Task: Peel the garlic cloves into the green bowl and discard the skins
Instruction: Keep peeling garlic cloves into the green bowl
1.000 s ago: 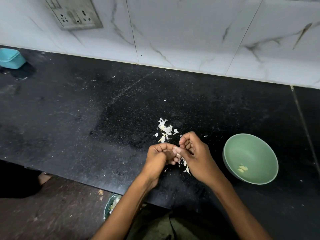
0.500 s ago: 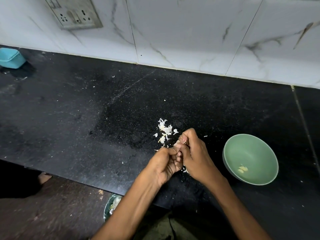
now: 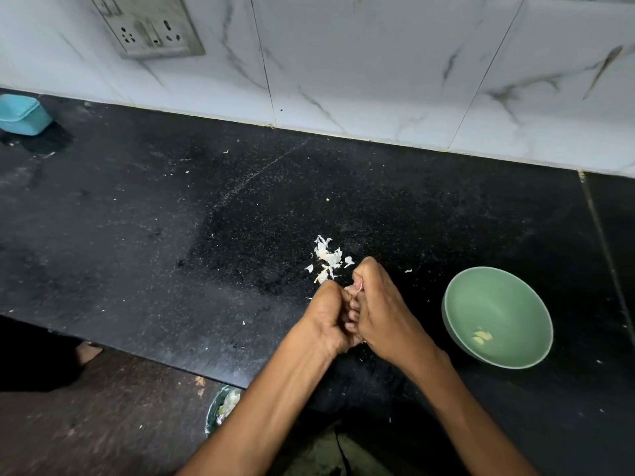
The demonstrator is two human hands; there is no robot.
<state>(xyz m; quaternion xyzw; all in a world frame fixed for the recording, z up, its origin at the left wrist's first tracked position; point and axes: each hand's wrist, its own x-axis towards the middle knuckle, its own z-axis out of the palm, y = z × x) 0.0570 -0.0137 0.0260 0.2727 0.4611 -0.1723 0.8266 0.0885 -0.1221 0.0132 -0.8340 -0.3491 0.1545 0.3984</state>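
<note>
My left hand (image 3: 326, 317) and my right hand (image 3: 381, 310) are pressed together above the black counter (image 3: 171, 235), fingers curled around a garlic clove (image 3: 357, 287) of which only a pale tip shows between the fingertips. A small heap of white garlic skins (image 3: 328, 257) lies on the counter just beyond my hands. The green bowl (image 3: 460, 297) stands to the right of my right hand with a few peeled cloves (image 3: 482, 336) in its bottom.
A turquoise box (image 3: 22, 115) sits at the counter's far left by the tiled wall, under a wall socket (image 3: 151, 29). Below the counter's front edge, on the floor, stands a bin (image 3: 223, 405) with scraps in it. Tiny skin flecks dot the counter.
My hands have closed in against each other, the left one turning its knuckles up. The bowl and the skin heap have not moved.
</note>
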